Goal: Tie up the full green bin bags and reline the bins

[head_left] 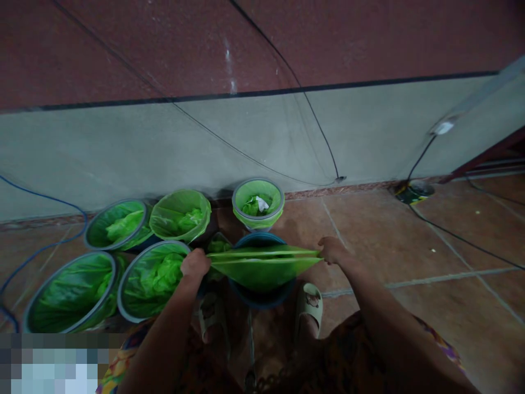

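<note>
Left hand (pixel 196 263) and right hand (pixel 331 250) grip opposite ends of green bag (pixel 262 273), stretched across blue bin (pixel 259 237), not yet folded around it. Other bins (pixel 258 219) nearby already lined green; blue one left.

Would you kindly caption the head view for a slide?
Left hand and right hand hold a green bag taut over a blue bin near lined bins.

Floor (pixel 377 235) lies open beyond the right hand (pixel 333 250); lined bins (pixel 135 282) crowd the left hand (pixel 197 264), and the wall (pixel 369 126) blocks ahead.
</note>
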Demonstrator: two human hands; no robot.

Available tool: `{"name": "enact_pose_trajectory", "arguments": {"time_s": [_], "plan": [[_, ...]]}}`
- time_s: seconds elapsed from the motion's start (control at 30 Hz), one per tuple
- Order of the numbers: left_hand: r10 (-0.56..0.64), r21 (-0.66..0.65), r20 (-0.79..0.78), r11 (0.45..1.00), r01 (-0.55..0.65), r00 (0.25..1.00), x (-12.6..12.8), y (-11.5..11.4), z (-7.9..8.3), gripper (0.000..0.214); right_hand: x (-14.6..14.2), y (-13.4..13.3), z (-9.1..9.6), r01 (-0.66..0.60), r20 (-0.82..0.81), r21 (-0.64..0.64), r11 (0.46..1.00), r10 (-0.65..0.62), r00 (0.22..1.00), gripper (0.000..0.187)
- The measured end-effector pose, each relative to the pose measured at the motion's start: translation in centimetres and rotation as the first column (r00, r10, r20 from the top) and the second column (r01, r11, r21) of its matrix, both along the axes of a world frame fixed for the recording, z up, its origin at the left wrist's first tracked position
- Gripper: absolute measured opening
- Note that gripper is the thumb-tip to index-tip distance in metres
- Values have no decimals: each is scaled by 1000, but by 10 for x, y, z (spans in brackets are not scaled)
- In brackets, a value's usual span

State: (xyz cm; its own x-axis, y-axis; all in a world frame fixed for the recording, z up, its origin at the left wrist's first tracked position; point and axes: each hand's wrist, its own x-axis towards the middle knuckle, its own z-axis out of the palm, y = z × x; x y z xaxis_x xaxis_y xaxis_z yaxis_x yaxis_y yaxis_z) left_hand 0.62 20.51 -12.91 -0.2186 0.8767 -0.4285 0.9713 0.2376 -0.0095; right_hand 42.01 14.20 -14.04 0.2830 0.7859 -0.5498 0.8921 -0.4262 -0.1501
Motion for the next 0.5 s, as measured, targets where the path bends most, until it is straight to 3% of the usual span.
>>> {"name": "enact_pose_trajectory", "arguments": {"time_s": [0.17, 0.23, 0.33, 0.5], "plan": [[-48, -5, 46, 999, 48, 998, 1, 0, 0, 35, -16, -7, -7, -100, 146, -25, 995, 103, 984, 42], [-70, -3, 68, 998, 70, 995, 8, -2, -1, 42, -32, -7, -5, -163, 141, 5, 987, 161, 977, 49], [-92, 13, 70, 996, 91, 993, 21, -5, -4, 56, -57, -2, -2, -262, 117, 64, 963, 253, 960, 45], [-144, 19, 67, 989, 143, 987, 34, -6, -11, 37, -76, 5, -5, -294, 89, 78, 953, 287, 954, 27]]}}
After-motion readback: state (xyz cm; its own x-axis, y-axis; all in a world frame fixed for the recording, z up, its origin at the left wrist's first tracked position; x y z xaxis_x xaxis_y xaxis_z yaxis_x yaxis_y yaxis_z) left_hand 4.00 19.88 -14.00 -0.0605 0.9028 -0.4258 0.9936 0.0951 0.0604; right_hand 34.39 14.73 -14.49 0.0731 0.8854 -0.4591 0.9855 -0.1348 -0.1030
